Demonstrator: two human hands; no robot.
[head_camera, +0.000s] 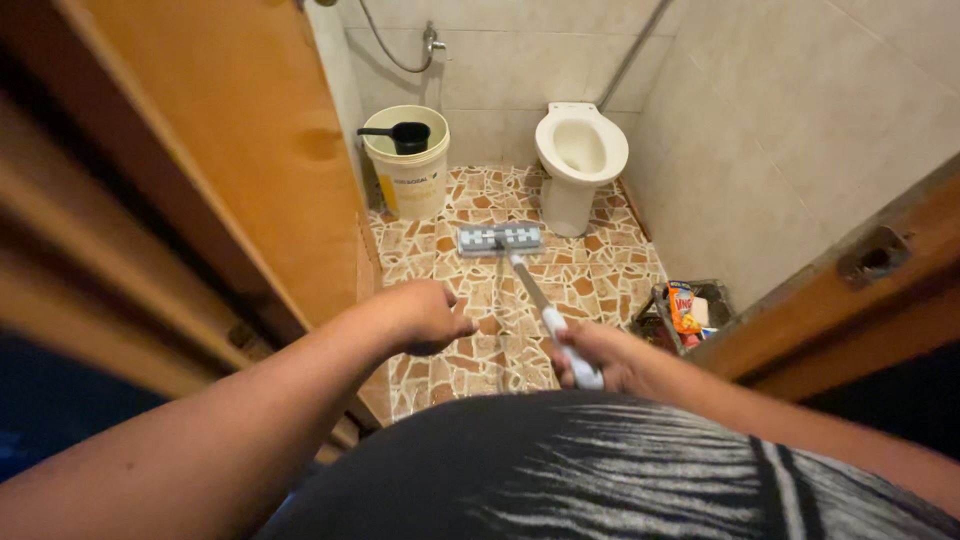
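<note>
door: the wooden door (250, 150) is standing open to the left of the left grip, and its edge is running close beside the forearm.

bucket: a cream bucket (408, 170) with a black dipper (400, 134) lying across its mouth is sitting on the floor well beyond the left grip, in the far left corner under the wall tap (432, 40).

left hand: the left hand (425, 315) is hovering over the floor, holding nothing; its grip is curling loosely shut on empty air, just to the left of the mop handle and not touching it.

floor: the mosaic floor (600, 275) of brown and cream pieces is lying under both grips.

mop: the flat mop (500, 239) is resting head-down on the floor ahead of both grips, its handle slanting back to the right grip.

right hand: the right hand (590, 358) is gripping the white end of the handle, its grip clamped around it, close in front of the body.

toilet: a white toilet (580, 150) is standing beyond the mop head, to the far right of it.

basket: a small basket (690, 310) of packets is sitting on the floor just right of the right grip, against the wall.

step in hand: I judge that the person is mopping the middle of the floor one-handed.

next move: it seems to be calling for the left grip to close on the handle, or for the right grip to be drawing the head back.
</note>
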